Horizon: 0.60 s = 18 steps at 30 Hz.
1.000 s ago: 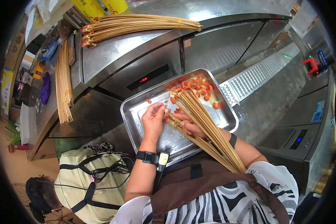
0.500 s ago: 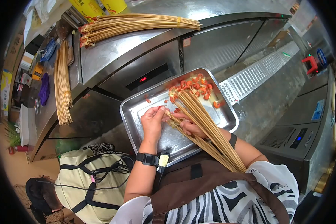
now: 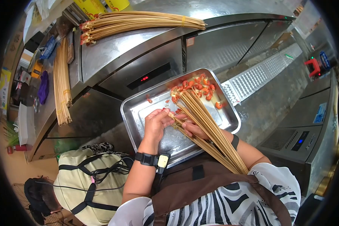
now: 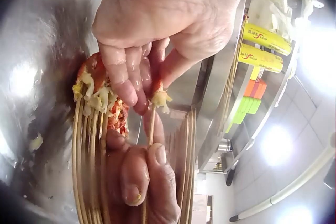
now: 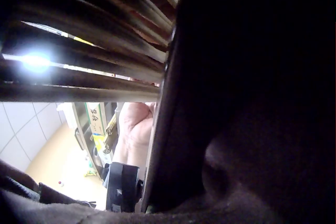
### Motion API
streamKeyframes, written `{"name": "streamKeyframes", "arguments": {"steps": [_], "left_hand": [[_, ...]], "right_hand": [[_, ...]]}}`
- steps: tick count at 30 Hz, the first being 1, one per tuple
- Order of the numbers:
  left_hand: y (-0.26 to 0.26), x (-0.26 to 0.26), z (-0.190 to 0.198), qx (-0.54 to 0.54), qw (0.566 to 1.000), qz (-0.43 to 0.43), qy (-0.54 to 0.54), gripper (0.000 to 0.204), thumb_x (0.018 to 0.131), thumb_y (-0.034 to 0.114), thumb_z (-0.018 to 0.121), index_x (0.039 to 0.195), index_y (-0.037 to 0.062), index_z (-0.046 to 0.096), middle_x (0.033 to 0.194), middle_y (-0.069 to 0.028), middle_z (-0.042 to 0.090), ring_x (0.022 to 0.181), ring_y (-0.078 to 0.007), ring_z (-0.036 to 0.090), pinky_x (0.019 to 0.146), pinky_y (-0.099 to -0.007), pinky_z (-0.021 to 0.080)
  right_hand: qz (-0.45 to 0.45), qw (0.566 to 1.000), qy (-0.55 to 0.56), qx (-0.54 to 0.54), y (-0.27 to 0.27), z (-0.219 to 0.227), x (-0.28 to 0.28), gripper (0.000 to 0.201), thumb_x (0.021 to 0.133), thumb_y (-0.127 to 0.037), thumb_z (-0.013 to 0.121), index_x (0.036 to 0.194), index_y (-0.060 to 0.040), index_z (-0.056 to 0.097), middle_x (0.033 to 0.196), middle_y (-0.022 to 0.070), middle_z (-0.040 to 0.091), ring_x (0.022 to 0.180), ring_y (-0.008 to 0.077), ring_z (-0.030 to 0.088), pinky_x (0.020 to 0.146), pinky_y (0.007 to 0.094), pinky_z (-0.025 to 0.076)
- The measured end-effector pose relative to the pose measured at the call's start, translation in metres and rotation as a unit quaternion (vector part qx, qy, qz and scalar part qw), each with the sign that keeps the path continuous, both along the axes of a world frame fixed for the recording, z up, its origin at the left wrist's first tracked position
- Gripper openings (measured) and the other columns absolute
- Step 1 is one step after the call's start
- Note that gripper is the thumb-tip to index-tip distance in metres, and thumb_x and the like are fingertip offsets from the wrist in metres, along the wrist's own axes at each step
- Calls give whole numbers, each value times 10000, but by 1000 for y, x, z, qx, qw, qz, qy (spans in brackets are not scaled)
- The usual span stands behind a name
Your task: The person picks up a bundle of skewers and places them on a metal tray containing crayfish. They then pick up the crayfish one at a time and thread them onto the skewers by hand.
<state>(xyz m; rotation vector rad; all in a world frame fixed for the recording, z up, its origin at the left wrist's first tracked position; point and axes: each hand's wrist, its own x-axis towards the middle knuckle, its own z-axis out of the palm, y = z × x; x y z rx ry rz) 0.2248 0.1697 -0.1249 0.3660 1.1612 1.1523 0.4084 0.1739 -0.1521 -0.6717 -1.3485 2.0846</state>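
Observation:
My left hand [image 3: 155, 122] is over the metal tray [image 3: 124, 118], its thumb and fingertips pinching a red crayfish tail [image 4: 160, 98] with pale flesh. The tail sits at the tip of a thin wooden skewer [image 4: 151, 127]. That skewer is held between thumb and finger of my right hand [image 3: 194, 130], which also has a thick bundle of skewers [image 3: 211, 124] lying across it toward the right forearm. More skewers on the other side carry crayfish tails [image 4: 93, 79] at their tips. The right wrist view is mostly dark, with blurred skewers [image 5: 79, 91] crossing it.
Loose crayfish tails [image 3: 199, 86] are heaped at the tray's far right. On the steel counter [image 3: 113, 52] lie a loaded skewer bundle [image 3: 143, 26] and a bundle of plain skewers [image 3: 62, 86]. Another person [image 3: 90, 177] is close at left. A perforated metal strip [image 3: 260, 77] runs along the floor.
My left hand has shifted slightly down and right, closer to the right hand, with its fingers at the skewer tip. The right hand and skewer bundle have barely moved.

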Motion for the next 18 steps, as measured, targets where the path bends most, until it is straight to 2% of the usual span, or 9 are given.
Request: {"name": "streamKeyframes", "arguments": {"steps": [4, 11, 12, 14, 15, 16, 17, 18], "left_hand": [[-1, 0, -4, -3, 1000, -23, -18, 88, 816, 105, 598, 827, 20, 578, 814, -120, 643, 721, -188, 618, 669, -314, 497], [-4, 1, -2, 2, 999, -34, -22, 107, 822, 123, 600, 841, 21, 576, 811, -111, 642, 700, -181, 620, 648, -296, 500], [-3, 1, -2, 10, 999, -35, -19, 107, 822, 123, 600, 841, 21, 576, 811, -111, 642, 700, -181, 620, 648, -296, 500], [-4, 3, -3, 11, 997, -45, 62, 130, 827, 136, 602, 870, 16, 580, 776, -82, 633, 655, -157, 618, 593, -257, 493], [-4, 4, -1, 33, 992, -55, 110, 144, 834, 152, 601, 869, 13, 590, 733, -49, 614, 607, -115, 594, 535, -216, 459], [-4, 3, 0, 39, 991, -56, 112, 144, 834, 152, 601, 869, 13, 590, 733, -49, 614, 607, -115, 594, 535, -216, 459], [-3, 3, -1, 47, 982, -74, 165, 148, 836, 158, 599, 853, 11, 593, 719, -41, 608, 586, -97, 570, 525, -208, 441], [-2, 2, -4, 54, 970, -91, 218, 156, 839, 165, 597, 837, 9, 596, 706, -33, 601, 565, -79, 545, 514, -200, 423]], "right_hand": [[-29, 1000, 6, 3, -1, -1, 0, 256, 903, -64, 421, 1155, -21, 420, 563, 17, 458, 486, 78, 436, 459, 230, 371], [-26, 999, 0, 22, 1, 2, -1, 231, 890, -57, 429, 1118, -21, 412, 544, 16, 453, 488, 88, 441, 477, 230, 376], [-24, 1000, -7, -1, 0, 2, -1, 232, 880, -57, 443, 1109, -22, 429, 568, 16, 464, 504, 91, 450, 484, 233, 382], [-25, 1000, -10, -15, 3, 10, 0, 233, 870, -57, 458, 1101, -24, 446, 592, 16, 475, 519, 93, 459, 490, 236, 388], [-45, 993, -83, 68, 3, 21, 2, 234, 861, -64, 477, 1092, -26, 465, 644, 24, 490, 565, 100, 477, 524, 248, 406], [-65, 975, -155, 149, 2, 28, 2, 236, 851, -71, 497, 1083, -28, 484, 695, 31, 505, 611, 106, 494, 557, 260, 424], [-89, 974, -135, 157, 0, 28, 3, 236, 831, -85, 534, 1059, -25, 521, 787, 39, 516, 743, 130, 515, 685, 290, 436], [-92, 973, -133, 162, 2, 30, 3, 236, 831, -85, 534, 1059, -25, 521, 787, 39, 516, 743, 130, 515, 685, 290, 436]]}}
